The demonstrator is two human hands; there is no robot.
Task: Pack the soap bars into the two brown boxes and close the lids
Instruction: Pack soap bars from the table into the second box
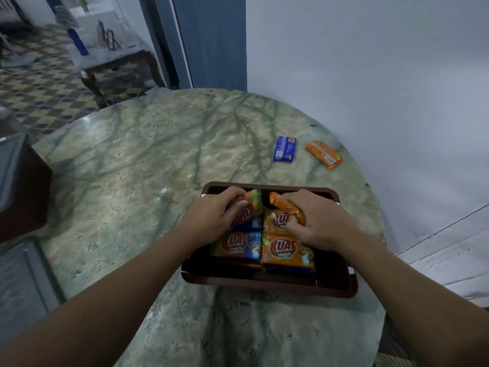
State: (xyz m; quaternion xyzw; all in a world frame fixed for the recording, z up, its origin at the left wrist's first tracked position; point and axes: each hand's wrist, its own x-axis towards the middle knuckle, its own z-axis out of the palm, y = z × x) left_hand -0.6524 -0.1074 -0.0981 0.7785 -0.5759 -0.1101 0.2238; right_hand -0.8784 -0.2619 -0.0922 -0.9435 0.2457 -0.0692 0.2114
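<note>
Left hand point(211, 215) gripping a soap bar point(247, 207), right hand point(315, 221) pinching an orange bar point(287, 206), both over the open brown box point(341, 284). Packed bars point(288, 251) inside. Blue bar point(285, 149) and another orange one point(323, 154) loose on round green marble table point(132, 168). White wall point(370, 62), blue door frame point(209, 41), patterned floor tiles point(31, 83) behind.

Glossy wrappers point(288, 251); polished marble table point(148, 154).
</note>
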